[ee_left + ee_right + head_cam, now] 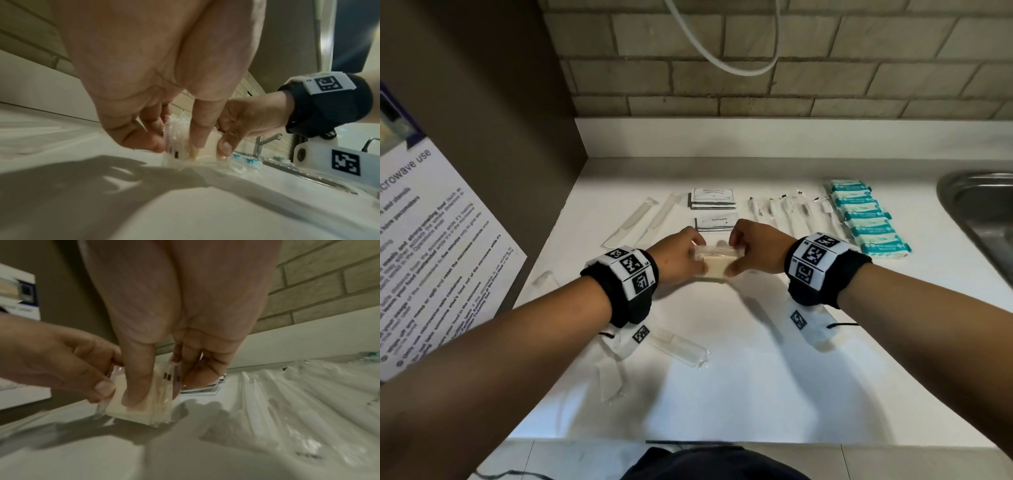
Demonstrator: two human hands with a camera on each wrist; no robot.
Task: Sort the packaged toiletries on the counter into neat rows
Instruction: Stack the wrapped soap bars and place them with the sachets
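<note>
Both hands hold a small stack of cream pads in clear wrappers [717, 263] upright on the white counter [739, 359]. My left hand [681, 258] pinches its left end; in the left wrist view the stack [205, 151] stands on edge between thumb and fingers. My right hand [751, 251] pinches the right end, and the stack [141, 402] shows there too. Behind lie toothpaste sachets [715, 222], shampoo sachets [713, 198], wrapped combs [643, 221], wrapped toothbrushes [787, 214] and teal soap packs [869, 219] in rows.
A loose wrapped comb [681, 347] and another clear packet [613, 377] lie near my left forearm, a small one [544, 279] at the left. A steel sink [983, 219] sits at the right. A brown panel with a microwave notice [431, 246] bounds the left; brick wall behind.
</note>
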